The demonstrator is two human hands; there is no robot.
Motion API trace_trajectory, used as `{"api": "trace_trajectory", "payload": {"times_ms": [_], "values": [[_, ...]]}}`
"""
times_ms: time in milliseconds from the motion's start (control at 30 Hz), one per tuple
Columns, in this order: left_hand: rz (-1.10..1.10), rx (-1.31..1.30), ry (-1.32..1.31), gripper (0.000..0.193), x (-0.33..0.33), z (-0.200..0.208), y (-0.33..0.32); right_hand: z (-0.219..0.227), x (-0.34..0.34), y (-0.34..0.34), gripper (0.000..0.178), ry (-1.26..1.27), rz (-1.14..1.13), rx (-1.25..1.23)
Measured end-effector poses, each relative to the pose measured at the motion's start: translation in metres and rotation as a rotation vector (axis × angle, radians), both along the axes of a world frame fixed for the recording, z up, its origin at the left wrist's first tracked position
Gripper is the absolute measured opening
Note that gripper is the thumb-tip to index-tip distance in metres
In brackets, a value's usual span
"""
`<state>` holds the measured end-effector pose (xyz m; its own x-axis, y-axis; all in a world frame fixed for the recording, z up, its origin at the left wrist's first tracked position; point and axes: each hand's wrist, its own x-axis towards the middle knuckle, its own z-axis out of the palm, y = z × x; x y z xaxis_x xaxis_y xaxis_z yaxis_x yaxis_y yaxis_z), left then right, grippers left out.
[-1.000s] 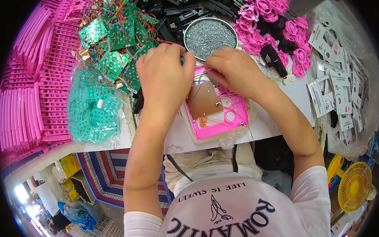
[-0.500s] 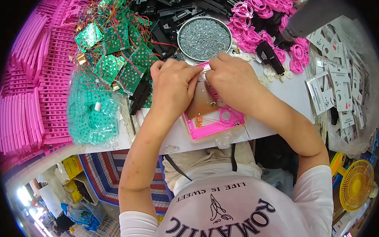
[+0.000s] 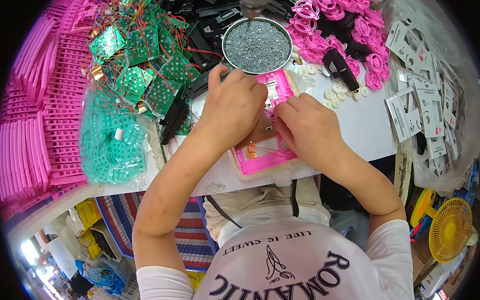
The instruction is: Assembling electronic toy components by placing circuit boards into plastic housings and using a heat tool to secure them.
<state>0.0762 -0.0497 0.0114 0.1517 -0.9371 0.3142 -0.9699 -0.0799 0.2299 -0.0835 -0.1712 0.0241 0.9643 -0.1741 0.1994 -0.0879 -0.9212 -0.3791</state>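
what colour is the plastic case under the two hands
The case is bright pink, seen best in the head view along its near edge.

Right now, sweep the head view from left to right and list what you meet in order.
Stacked pink strips → bag of teal parts → left hand → right hand → white panels.

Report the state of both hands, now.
Left hand: curled over the brown circuit board; grip cannot be told.
Right hand: curled over the right side of the pink plastic casing; whether it pinches anything cannot be told.
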Motion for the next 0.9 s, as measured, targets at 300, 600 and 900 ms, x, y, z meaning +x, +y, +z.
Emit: {"api": "trace_trajectory", "payload": {"times_ms": [300,600,900], "values": [[-0.110,0.227,-0.323,0.009,-0.012,0.017,-0.015,0.002,0.006,-0.007,0.018,-0.012,0.019,-0.069],[0.034,0.043,0.097,0.008,0.000,0.009,-0.012,-0.005,0.012,-0.015,0.023,-0.071,0.082,-0.054],[0.082,0.038,0.461,0.011,0.010,0.001,0.002,-0.024,0.029,-0.030,0.012,-0.231,0.143,0.155]]}}
